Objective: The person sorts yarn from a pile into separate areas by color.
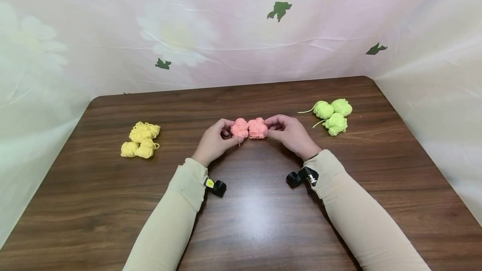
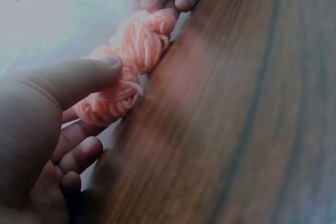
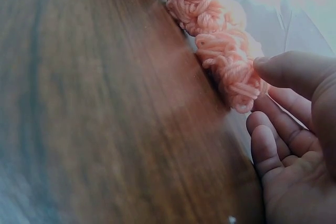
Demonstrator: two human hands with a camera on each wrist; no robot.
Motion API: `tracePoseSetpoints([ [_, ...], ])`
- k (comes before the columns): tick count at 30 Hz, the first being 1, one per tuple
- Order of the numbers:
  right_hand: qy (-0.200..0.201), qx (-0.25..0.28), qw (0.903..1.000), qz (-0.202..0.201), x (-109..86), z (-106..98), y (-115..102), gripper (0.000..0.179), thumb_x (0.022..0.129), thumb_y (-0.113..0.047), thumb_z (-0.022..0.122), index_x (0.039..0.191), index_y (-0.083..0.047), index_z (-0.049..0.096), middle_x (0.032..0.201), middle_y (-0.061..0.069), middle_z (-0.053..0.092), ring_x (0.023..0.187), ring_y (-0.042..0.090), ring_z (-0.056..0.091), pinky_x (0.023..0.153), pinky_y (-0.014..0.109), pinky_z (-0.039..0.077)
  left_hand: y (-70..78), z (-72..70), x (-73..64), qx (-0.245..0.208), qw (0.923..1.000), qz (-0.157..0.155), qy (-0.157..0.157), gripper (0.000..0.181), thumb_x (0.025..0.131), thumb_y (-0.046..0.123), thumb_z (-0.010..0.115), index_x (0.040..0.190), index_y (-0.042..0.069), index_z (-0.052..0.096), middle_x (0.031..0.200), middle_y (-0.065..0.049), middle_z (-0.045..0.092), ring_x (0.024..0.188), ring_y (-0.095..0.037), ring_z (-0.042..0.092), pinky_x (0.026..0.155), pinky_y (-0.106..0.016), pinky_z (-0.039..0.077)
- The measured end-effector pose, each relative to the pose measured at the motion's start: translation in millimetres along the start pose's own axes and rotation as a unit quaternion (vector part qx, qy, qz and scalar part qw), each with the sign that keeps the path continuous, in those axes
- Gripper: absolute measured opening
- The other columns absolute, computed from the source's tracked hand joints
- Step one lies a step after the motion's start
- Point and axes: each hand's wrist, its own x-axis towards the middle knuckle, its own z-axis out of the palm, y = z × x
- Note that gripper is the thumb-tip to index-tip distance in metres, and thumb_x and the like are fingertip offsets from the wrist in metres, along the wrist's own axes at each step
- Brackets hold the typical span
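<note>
Two pink balls of yarn sit side by side, touching, at the middle of the wooden table. My left hand (image 1: 215, 140) pinches the left pink yarn ball (image 1: 239, 129) between thumb and fingers. From the other side, my right hand (image 1: 293, 135) holds the right pink yarn ball (image 1: 257, 128) the same way. In the left wrist view, the left thumb lies over the near yarn ball (image 2: 113, 102), and the right fingertips touch the far one. The right wrist view shows the right thumb against its yarn ball (image 3: 231, 69).
On the left of the table (image 1: 233, 229) lies a cluster of yellow yarn balls (image 1: 143, 132). Green yarn balls (image 1: 335, 125) with loose tails are grouped at the back right. A pale floral cloth (image 1: 226, 32) hangs behind the table and at its sides.
</note>
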Motion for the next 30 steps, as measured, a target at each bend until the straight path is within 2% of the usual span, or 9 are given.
tracePoseSetpoints([
  [17,0.004,-0.002,1.0,-0.003,-1.7,-3.0,1.5,0.027,0.088,-0.013,0.076,0.113,-0.005,0.071,0.101,0.011,0.071,0.092,0.02,0.063,0.075,0.023,0.05,0.3,4.9,3.5,0.023,0.9996,0.014,-0.001,0.047,0.087,0.03,0.08,0.129,0.014,0.065,0.114,-0.003,0.068,0.1,-0.02,0.059,0.088,-0.037,0.049],
  [30,0.012,0.005,0.9999,0.0,-0.1,-0.2,3.3,0.025,0.09,-0.014,0.075,0.113,-0.005,0.072,0.103,0.01,0.072,0.091,0.019,0.064,0.075,0.023,0.05,-2.2,5.7,3.9,0.027,0.9996,0.01,0.0,0.05,0.087,0.032,0.08,0.13,0.013,0.063,0.113,-0.004,0.066,0.102,-0.021,0.058,0.09,-0.038,0.048],
])
